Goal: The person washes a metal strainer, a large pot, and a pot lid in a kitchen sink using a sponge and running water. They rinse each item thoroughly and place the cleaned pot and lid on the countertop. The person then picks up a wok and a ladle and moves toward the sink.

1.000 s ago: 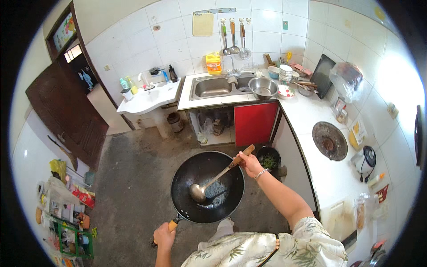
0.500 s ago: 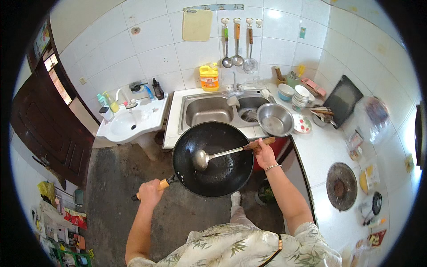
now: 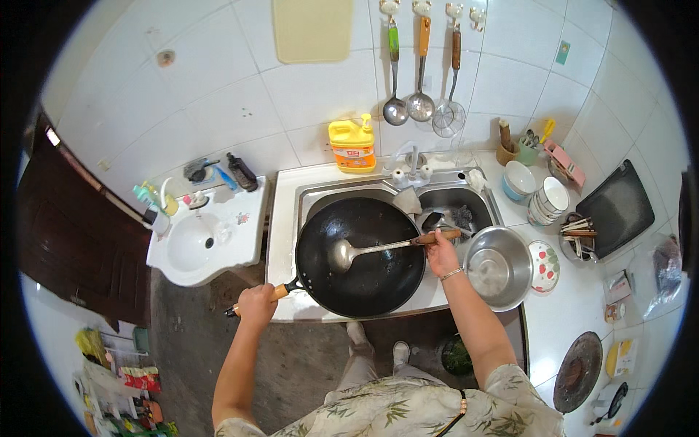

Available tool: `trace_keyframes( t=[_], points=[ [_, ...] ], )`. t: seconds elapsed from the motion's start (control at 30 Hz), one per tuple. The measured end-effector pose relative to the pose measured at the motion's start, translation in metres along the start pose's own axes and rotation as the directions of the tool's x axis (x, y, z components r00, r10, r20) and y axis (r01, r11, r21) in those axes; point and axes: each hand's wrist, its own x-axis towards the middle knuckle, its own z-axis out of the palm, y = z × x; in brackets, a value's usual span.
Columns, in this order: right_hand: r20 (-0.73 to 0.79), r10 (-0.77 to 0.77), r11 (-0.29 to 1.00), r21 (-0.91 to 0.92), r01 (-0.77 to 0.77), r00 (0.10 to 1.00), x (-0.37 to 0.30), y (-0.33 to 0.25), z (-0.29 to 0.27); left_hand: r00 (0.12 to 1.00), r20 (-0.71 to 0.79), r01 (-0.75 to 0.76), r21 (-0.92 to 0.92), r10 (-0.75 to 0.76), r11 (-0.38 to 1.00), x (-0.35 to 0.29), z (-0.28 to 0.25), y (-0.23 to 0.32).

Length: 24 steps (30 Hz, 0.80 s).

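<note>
A black wok [image 3: 360, 291] is in front of me, over the left bowl of the steel double sink [image 3: 493, 207] and mostly covering it. Closed round its wood-coloured side handle is my left hand [image 3: 257, 304]. Inside the wok lies a metal ladle [image 3: 340, 256], its bowl resting on the wok's inner surface. My right hand [image 3: 441, 256] grips the ladle's wooden handle at the wok's right rim; whether the fingers also pinch the rim is hard to see. The right sink bowl holds a dark scrubber [image 3: 461, 216] and a black-headed utensil.
A steel basin [image 3: 499, 255] stands right of the sink, beside a strawberry-patterned plate [image 3: 545, 266]. Stacked bowls [image 3: 549, 200] are behind it. The tap [image 3: 413, 169] and a yellow detergent jug [image 3: 352, 149] stand at the back. A white washbasin [image 3: 196, 244] is to the left.
I have stepped closer to the sink. The wok and ladle, still in my hands, have moved forward from above the floor to over the left sink bowl.
</note>
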Motion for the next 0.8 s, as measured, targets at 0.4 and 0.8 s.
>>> trace_keyframes(
  t=[0.4, 0.8],
  points=[
    [-0.239, 0.035, 0.995, -0.087, -0.057, 0.970, 0.106, 0.043, 0.007, 0.981, 0.128, -0.118, -0.186, 0.144, 0.975, 0.129, 0.150, -0.094],
    [-0.250, 0.072, 0.984, -0.142, -0.110, 0.966, 0.139, 0.046, -0.009, 0.946, 0.292, -0.045, -0.318, 0.143, 0.947, 0.163, 0.165, -0.104]
  ],
)
